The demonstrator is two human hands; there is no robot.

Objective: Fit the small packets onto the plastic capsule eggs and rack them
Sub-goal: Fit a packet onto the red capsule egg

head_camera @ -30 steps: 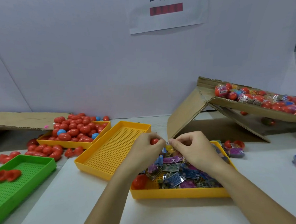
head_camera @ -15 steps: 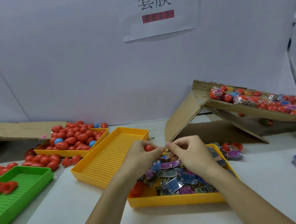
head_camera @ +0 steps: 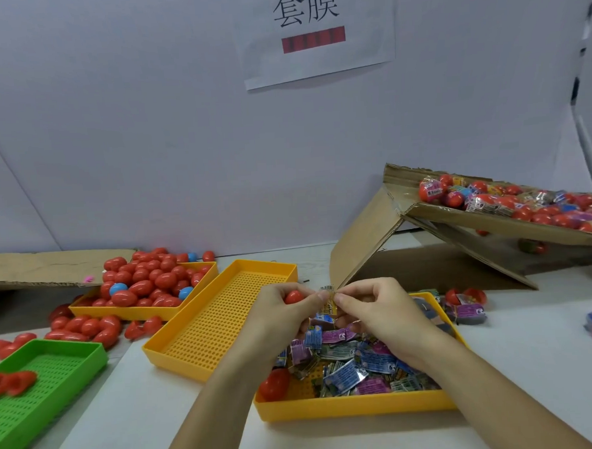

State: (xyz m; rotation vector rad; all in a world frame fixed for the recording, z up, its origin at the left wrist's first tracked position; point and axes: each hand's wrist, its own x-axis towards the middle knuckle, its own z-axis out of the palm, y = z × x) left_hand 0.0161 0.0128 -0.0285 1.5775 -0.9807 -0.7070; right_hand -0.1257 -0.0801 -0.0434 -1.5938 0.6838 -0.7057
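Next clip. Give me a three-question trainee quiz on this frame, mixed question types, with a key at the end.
1. True or false: the left hand holds a red capsule egg.
2. Which tray holds the loose packets? A) the green tray B) the yellow tray nearest the person C) the empty yellow tray
3. Fill in: both hands pinch a small ____ between them, above the nearest tray.

Key:
1. True.
2. B.
3. Packet; the right hand pinches its other side.
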